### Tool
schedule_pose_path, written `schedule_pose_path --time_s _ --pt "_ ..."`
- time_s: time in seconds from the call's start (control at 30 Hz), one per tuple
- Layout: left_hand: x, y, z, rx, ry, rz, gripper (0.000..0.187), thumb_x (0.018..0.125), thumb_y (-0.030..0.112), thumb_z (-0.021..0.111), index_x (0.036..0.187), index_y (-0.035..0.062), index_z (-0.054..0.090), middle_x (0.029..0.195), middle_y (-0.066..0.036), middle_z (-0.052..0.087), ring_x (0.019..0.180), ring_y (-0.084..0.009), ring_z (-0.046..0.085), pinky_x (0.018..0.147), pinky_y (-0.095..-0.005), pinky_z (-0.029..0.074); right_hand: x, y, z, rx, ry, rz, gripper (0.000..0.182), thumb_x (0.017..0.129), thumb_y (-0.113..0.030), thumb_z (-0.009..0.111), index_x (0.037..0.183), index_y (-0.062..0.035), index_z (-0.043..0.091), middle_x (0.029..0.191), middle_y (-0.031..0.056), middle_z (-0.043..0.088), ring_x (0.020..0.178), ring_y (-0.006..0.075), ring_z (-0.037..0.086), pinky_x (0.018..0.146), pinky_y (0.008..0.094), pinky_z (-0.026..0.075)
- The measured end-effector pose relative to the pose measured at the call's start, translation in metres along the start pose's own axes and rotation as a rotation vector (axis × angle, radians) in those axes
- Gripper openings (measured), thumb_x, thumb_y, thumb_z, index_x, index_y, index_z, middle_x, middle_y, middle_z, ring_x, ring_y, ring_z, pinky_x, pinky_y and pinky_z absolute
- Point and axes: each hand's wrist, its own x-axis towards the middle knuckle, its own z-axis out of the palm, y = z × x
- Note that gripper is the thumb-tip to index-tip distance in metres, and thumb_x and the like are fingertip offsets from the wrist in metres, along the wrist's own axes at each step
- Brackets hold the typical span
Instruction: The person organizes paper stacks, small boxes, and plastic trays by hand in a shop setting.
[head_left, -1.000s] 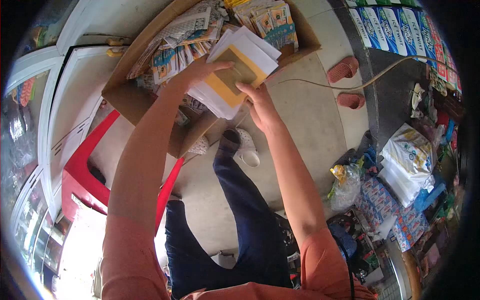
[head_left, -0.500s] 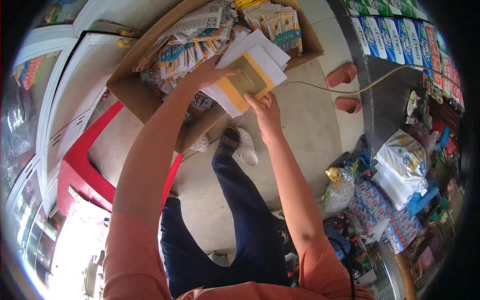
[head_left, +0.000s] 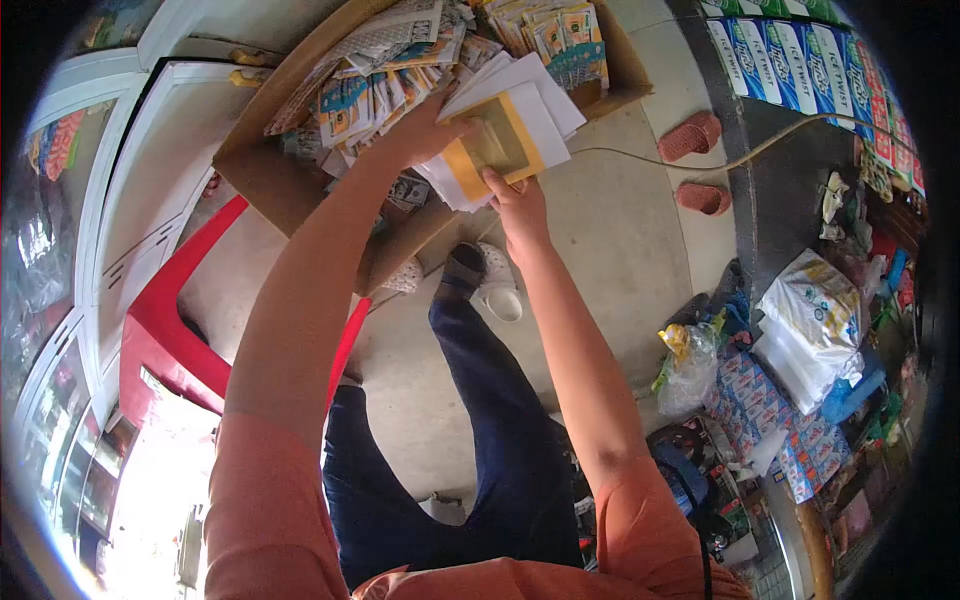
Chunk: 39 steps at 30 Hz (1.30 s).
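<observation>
My left hand grips the left side of a stack of white papers, thumb reaching over the top. Uppermost lies a yellow-bordered sheet with a greyish, window-like middle. From below, my right hand pinches the near edge of this stack, its thumb on the yellow border. The stack is fanned unevenly and held over the near side of a cardboard box. Inside the box are many printed paper packets, with another upright bundle of packets at its right end. My left fingers are partly hidden.
A red plastic stool stands left, beside a white-framed cabinet. Pink slippers and a white cup are on the floor. Printed cartons line the upper right. Plastic bags and boxes crowd the right. A cable crosses behind.
The stack and both my hands have shifted slightly upward in view, and the yellow-bordered sheet is turned a little. The camera view has moved slightly. Both hands keep their hold.
</observation>
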Motion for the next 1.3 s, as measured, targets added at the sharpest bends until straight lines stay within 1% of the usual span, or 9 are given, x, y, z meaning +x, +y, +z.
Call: schedule_pose_path --time_s 0.27,0.4,0.5,0.63,0.73,0.83,1.0,1.1,1.3 --pt "0.004 -0.002 -0.001 0.117 0.043 -0.011 0.104 0.085 0.077 0.055 0.157 0.0066 0.028 0.138 -0.029 0.055 0.126 -0.0428 0.056 0.106 -0.0438 0.046 -0.002 0.004 -0.022 -0.289 0.111 -0.118 0.090 0.080 -0.042 0.084 0.141 0.0091 0.040 0.122 0.0229 0.059 0.117 0.0301 0.058 0.094 0.0408 0.050" --pt "-0.010 -0.002 -0.007 0.109 0.145 -0.014 0.094 0.090 0.064 0.061 0.153 0.0007 0.033 0.148 -0.028 0.044 0.135 -0.0402 0.047 0.111 -0.0456 0.039 -0.020 -0.005 -0.031 -0.394 0.216 -0.049 0.099 0.083 -0.051 0.078 0.145 0.0114 0.033 0.120 0.0257 0.059 0.116 0.0307 0.058 0.095 0.0419 0.049" --pt "-0.039 -0.006 -0.007 0.184 0.248 -0.011 0.089 0.091 0.063 0.060 0.152 0.0028 0.036 0.150 -0.029 0.042 0.139 -0.0414 0.042 0.113 -0.0486 0.036 -0.036 -0.008 -0.043 -0.385 0.237 -0.041 0.090 0.090 -0.052 0.069 0.146 0.0080 0.035 0.120 0.0222 0.060 0.117 0.0291 0.057 0.095 0.0427 0.048" --pt "-0.084 -0.025 -0.018 0.058 0.288 -0.039 0.082 0.094 0.060 0.056 0.152 0.0055 0.035 0.152 -0.030 0.038 0.143 -0.0430 0.034 0.118 -0.0507 0.028 -0.054 0.003 -0.062 -0.421 0.207 0.179 0.064 0.096 -0.054 0.058 0.142 -0.0109 0.046 0.124 0.0088 0.058 0.114 0.0214 0.057 0.094 0.0407 0.048" --pt "-0.165 -0.015 -0.028 -0.166 0.323 0.016 0.081 0.096 0.059 0.054 0.150 0.0011 0.037 0.153 -0.030 0.038 0.142 -0.0415 0.038 0.116 -0.0491 0.030 -0.092 -0.003 -0.038 -0.433 0.100 0.172 0.050 0.096 -0.046 0.060 0.127 -0.0063 0.058 0.110 0.0053 0.062 0.097 0.0157 0.060 0.085 0.0338 0.050" --pt "-0.233 -0.050 -0.001 -0.238 0.555 -0.037 0.065 0.096 0.050 0.061 0.139 0.0029 0.051 0.136 -0.022 0.054 0.132 -0.0348 0.049 0.111 -0.0433 0.037 -0.127 0.004 -0.001 -0.501 -0.029 0.230 0.049 0.096 -0.044 0.062 0.128 -0.0079 0.055 0.102 0.0054 0.063 0.091 0.0153 0.062 0.086 0.0345 0.051" --pt "-0.383 -0.064 0.001 -0.476 0.521 -0.017 0.045 0.096 0.033 0.065 0.126 -0.0004 0.058 0.117 -0.021 0.067 0.114 -0.0346 0.063 0.097 -0.0426 0.048 -0.193 0.028 0.068 -0.465 -0.179 0.160 0.033 0.100 -0.029 0.061 0.122 -0.0044 0.057 0.093 0.0050 0.062 0.083 0.0112 0.060 0.076 0.0271 0.051" --pt "-0.475 -0.063 -0.022 -0.606 0.354 -0.171 0.035 0.102 0.025 0.057 0.123 -0.0023 0.061 0.114 -0.017 0.069 0.114 -0.0238 0.064 0.097 -0.0367 0.048 -0.228 0.049 0.119 -0.506 -0.330 0.084 0.031 0.100 -0.025 0.062 0.122 -0.0040 0.057 0.091 0.0048 0.062 0.081 0.0114 0.060 0.076 0.0275 0.051" --pt "-0.606 -0.142 -0.018 -0.741 0.560 -0.296 0.030 0.099 0.019 0.060 0.124 0.0007 0.062 0.107 -0.014 0.071 0.103 -0.0202 0.068 0.089 -0.0340 0.052 -0.304 0.081 0.225 -0.690 -0.510 -0.184 0.029 0.097 -0.021 0.066 0.119 -0.0037 0.058 0.091 0.0056 0.063 0.083 0.0141 0.062 0.076 0.0288 0.051"
